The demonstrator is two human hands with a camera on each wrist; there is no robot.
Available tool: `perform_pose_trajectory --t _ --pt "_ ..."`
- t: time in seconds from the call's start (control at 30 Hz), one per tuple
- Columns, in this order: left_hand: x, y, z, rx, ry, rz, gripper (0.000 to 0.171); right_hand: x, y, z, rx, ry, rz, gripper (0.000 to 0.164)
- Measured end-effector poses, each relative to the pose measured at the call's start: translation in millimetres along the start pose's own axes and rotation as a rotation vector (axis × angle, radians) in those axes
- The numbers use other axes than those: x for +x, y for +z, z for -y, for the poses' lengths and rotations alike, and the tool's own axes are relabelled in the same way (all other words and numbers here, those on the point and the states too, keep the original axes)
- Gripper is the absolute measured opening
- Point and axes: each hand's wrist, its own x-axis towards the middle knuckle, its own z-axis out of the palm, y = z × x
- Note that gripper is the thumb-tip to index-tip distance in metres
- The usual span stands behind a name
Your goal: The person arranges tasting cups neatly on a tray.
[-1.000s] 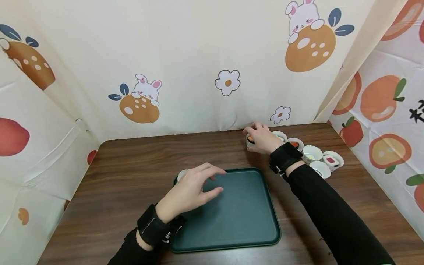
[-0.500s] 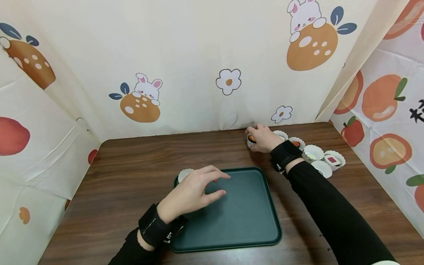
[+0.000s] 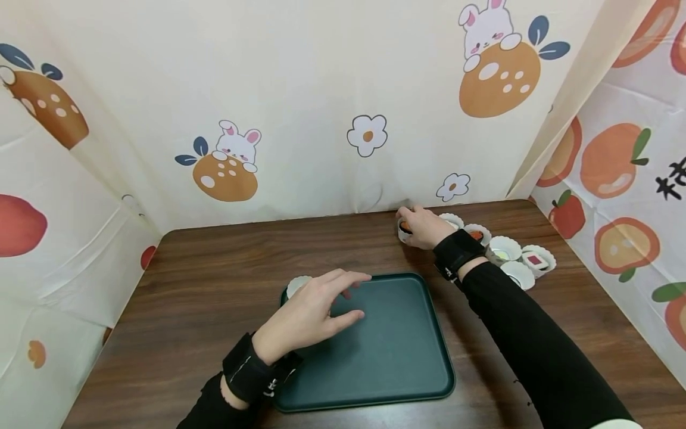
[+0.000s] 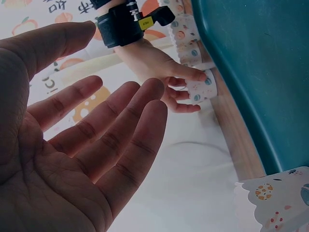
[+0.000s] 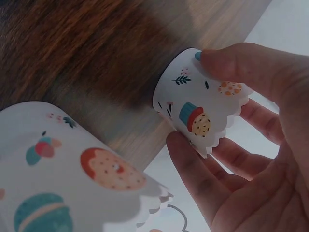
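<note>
At the table's back edge my right hand (image 3: 426, 229) grips a white paper baking cup (image 5: 181, 92), thumb on one side and fingers on the other. The cup has a scalloped rim and printed cupcakes; something orange and black shows inside it in the head view. My left hand (image 3: 308, 310) hovers over the left part of a dark green tray (image 3: 391, 351), fingers spread and relaxed, palm bare in the left wrist view. Another paper baking cup (image 3: 296, 285) at the tray's back left corner is partly hidden behind the left hand.
Several more baking cups cluster right of my right hand, among them one with a red-and-white piece (image 3: 536, 260) and one with something orange-red (image 3: 476, 235). A printed curtain (image 3: 300, 119) hangs behind the wooden table (image 3: 214, 280), with more cloth at both sides.
The head view shifts slightly. My right hand stays at the same cup, its fingers slightly closer around it. The left hand moves marginally to the right.
</note>
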Motion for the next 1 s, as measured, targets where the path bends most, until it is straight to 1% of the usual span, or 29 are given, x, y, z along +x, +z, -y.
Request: perform_pose_trajectory --t 0.23,0.5,0.77,1.0 --pt "-0.2 -0.4 1.1 0.004 -0.008 0.000 0.058 0.4 0.6 -0.1 0.004 0.014 0.005 0.054" --pt "-0.1 -0.7 2.8 0.001 -0.023 -0.003 0.066 -2.0 -1.3 2.0 0.013 0.009 0.009 0.053" --pt "1.0 -0.5 3.5 -0.015 -0.029 -0.004 0.076 -4.1 -2.2 2.3 -0.004 0.000 -0.001 0.051" --pt "0.6 -1.1 5.4 -0.009 -0.045 -0.017 0.075 -5.7 -6.0 7.4 -0.001 -0.016 -0.005 0.051"
